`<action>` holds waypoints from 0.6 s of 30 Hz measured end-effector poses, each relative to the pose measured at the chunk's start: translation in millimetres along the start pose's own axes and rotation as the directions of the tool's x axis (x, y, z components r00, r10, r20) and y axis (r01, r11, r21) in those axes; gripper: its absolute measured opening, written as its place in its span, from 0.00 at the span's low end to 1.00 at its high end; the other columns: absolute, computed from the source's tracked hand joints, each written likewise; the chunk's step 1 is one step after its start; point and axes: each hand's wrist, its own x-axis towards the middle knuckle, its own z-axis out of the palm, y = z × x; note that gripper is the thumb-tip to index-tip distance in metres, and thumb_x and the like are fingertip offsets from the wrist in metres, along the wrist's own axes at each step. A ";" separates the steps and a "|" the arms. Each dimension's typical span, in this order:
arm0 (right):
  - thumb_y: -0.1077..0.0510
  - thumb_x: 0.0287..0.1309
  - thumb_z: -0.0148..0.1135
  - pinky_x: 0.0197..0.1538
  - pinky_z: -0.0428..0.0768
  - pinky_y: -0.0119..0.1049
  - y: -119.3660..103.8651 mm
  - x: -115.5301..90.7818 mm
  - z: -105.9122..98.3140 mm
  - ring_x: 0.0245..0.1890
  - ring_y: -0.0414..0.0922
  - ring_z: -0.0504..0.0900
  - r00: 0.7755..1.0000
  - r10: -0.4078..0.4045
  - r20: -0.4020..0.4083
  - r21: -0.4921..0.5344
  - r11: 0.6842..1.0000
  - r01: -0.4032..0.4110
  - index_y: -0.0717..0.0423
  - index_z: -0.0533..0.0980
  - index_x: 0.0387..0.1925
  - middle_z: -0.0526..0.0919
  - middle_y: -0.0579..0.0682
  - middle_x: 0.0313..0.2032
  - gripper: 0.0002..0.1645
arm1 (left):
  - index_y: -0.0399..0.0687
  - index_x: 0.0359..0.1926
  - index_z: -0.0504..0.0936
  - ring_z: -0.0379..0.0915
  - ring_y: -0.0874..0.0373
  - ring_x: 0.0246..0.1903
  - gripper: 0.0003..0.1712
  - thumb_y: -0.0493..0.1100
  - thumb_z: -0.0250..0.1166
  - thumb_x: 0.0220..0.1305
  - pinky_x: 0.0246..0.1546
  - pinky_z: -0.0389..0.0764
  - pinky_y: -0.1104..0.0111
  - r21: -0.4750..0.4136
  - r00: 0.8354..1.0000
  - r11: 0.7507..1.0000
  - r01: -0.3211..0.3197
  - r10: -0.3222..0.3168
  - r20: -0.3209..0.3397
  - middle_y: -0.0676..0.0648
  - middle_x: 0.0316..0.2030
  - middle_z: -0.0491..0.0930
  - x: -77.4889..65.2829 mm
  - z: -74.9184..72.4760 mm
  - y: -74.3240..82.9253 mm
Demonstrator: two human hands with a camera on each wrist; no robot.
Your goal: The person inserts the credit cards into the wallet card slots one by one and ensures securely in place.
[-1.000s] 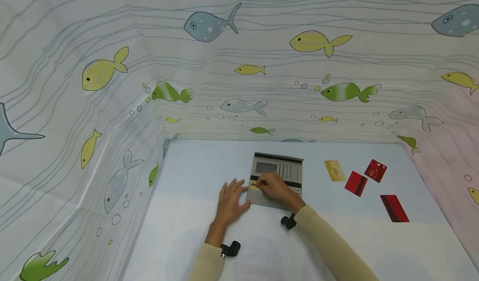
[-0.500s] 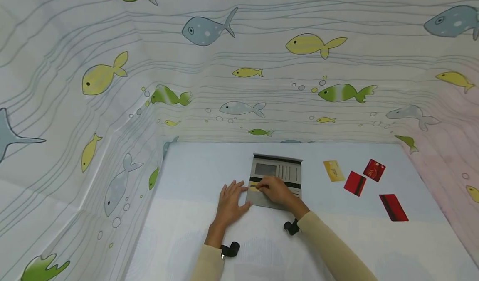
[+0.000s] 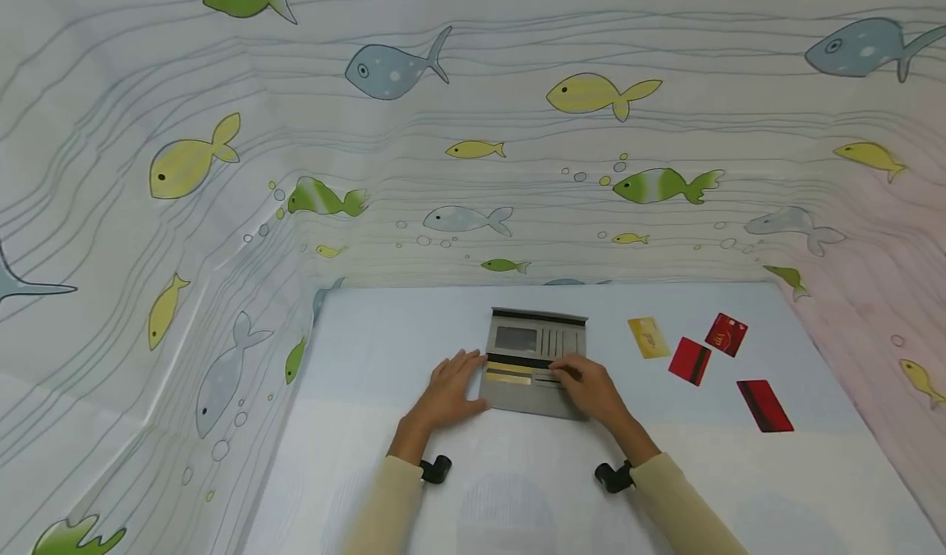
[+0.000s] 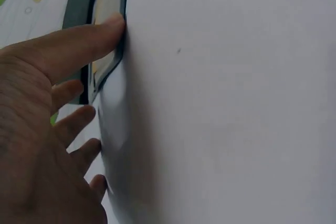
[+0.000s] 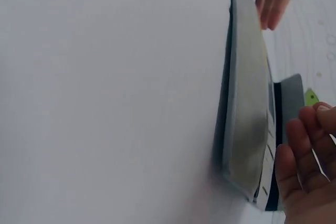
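Note:
An unfolded grey wallet (image 3: 535,403) with black bands, a clear window and card slots lies on the table. A gold card (image 3: 510,374) sits in its lower left slots. My left hand (image 3: 445,395) rests along the wallet's left edge, fingers spread; in the left wrist view its thumb (image 4: 79,48) touches the wallet's near edge. Over the right-hand slots is my right hand (image 3: 594,389), fingers loosely bent and fingertips by the black band. In the right wrist view the right fingers (image 5: 302,145) show nothing held between them.
Right of the wallet lie a gold card (image 3: 649,337), a red card with a dark stripe (image 3: 690,361), a red printed card (image 3: 727,334) and another striped red card (image 3: 764,405). A fish-patterned sheet (image 3: 414,169) rises behind the white table (image 3: 414,317).
My right hand has moved right, from the gold card in the left slots to the right-hand slots, uncovering more of that card. My left hand stays at the wallet's edge.

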 end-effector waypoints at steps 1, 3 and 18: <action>0.60 0.65 0.64 0.44 0.83 0.35 1.3 -3.6 -2.9 0.42 0.43 0.84 1.000 0.009 -0.010 0.013 1.000 -0.009 0.53 0.85 0.44 0.87 0.46 0.43 0.08 | 0.58 0.77 0.58 0.45 0.46 0.78 0.50 0.58 0.72 0.58 0.76 0.45 0.44 -0.002 0.999 1.000 -0.002 0.002 0.033 0.49 0.77 0.55 2.3 -2.6 -1.4; 0.59 0.65 0.64 0.43 0.83 0.34 4.3 -10.6 -7.0 0.41 0.42 0.84 0.999 0.042 -0.032 0.034 0.999 -0.040 0.53 0.84 0.44 0.87 0.46 0.41 0.08 | 0.59 0.78 0.55 0.41 0.46 0.79 0.53 0.58 0.73 0.57 0.76 0.42 0.44 -0.013 0.996 1.000 -0.016 0.017 0.088 0.50 0.79 0.51 7.6 -7.9 -3.4; 0.60 0.66 0.63 0.42 0.82 0.26 21.9 -39.0 -10.4 0.37 0.36 0.84 0.976 0.210 -0.054 0.168 0.966 -0.198 0.52 0.84 0.44 0.88 0.47 0.39 0.08 | 0.51 0.79 0.51 0.33 0.40 0.79 0.66 0.60 0.79 0.46 0.76 0.39 0.40 -0.001 0.926 0.987 -0.161 0.152 0.345 0.46 0.80 0.42 44.5 -31.5 -0.6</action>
